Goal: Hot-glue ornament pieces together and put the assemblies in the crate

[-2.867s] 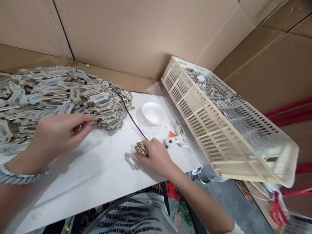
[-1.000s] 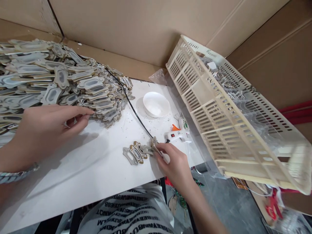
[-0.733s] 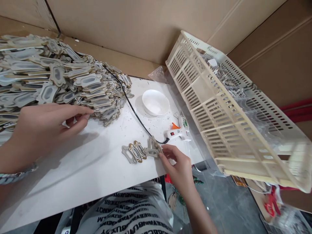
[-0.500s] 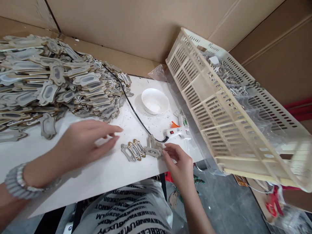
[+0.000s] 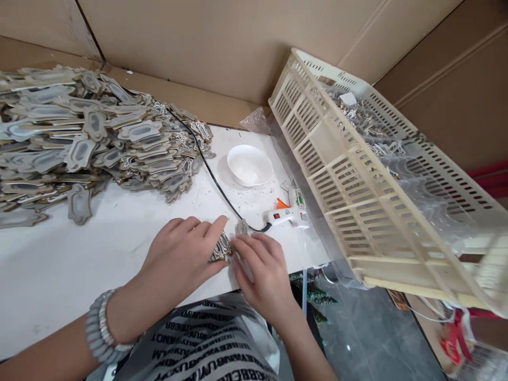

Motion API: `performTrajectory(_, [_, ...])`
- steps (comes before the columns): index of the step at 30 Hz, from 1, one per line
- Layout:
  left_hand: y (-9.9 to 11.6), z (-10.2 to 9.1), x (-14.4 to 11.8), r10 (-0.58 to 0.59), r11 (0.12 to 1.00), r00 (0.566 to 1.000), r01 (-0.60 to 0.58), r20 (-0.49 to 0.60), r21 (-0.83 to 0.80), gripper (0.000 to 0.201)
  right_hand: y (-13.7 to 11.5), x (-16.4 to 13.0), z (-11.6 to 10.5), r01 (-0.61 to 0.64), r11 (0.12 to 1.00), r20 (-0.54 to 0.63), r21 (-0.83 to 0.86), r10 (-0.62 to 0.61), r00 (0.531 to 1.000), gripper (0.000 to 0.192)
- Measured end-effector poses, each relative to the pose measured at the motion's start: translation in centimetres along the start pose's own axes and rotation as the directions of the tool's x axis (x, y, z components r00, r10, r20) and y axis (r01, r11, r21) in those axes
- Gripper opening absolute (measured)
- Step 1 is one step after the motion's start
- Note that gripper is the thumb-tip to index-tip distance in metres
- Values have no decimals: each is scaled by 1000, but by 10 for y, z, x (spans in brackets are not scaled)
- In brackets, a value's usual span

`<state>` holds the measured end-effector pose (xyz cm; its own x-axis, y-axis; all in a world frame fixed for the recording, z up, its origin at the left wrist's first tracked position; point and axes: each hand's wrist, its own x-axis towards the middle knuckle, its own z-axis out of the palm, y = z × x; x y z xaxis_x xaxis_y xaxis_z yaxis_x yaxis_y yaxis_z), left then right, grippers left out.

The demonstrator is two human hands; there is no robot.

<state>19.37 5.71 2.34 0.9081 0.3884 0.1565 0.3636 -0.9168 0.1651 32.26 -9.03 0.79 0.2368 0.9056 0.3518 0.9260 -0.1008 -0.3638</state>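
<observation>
Over the white tabletop, my left hand (image 5: 182, 251) is closed around a few small ornate frame-shaped plaques (image 5: 221, 246), its thumb and forefinger at their two ends. They are grey and brown with white scroll lines, and the hand hides part of them. My right hand (image 5: 268, 270) meets it from the right, fingers curled around a grey plaque that is mostly covered. Just behind the right fingers lies another grey plaque (image 5: 242, 227), near the black cord. A white glue gun (image 5: 286, 216) with an orange trigger rests beyond the right hand.
A big heap of similar plaques (image 5: 95, 137) covers the table's back left. The white bowl (image 5: 250, 165) stands behind the hands, with small crumbs around it. A cream plastic crate (image 5: 337, 180) holding bagged metal parts borders the right. The black cord (image 5: 216, 182) crosses from the heap to the glue gun.
My left hand has moved right and closed on the row of plaques on the table. My right hand has shifted slightly left, and the two hands now nearly touch.
</observation>
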Motion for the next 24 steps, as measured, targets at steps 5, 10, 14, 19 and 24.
performTrajectory(5, [-4, 2, -1, -29, 997, 999, 30, 19, -69, 46, 0, 13, 10, 79, 996, 123, 28, -82, 989, 35])
performTrajectory(10, [-17, 2, -6, 8, 996, 999, -5, 34, -92, 35, 0, 19, 20, 103, 995, -11, 2, -103, 995, 23])
performTrajectory(14, [-25, 0, -8, 10, 979, 1000, -13, -14, -205, 38, -4, 20, 23, 41, 999, -112, -13, -43, 993, 26])
performTrajectory(19, [-27, 2, -9, -3, 949, 997, -21, -76, -314, 14, -7, 22, 26, -30, 999, -110, 14, 32, 993, 25])
performTrajectory(24, [-27, 7, -11, 6, 952, 1000, -15, -29, -307, 5, -8, 23, 31, -41, 999, -94, 7, 42, 995, 15])
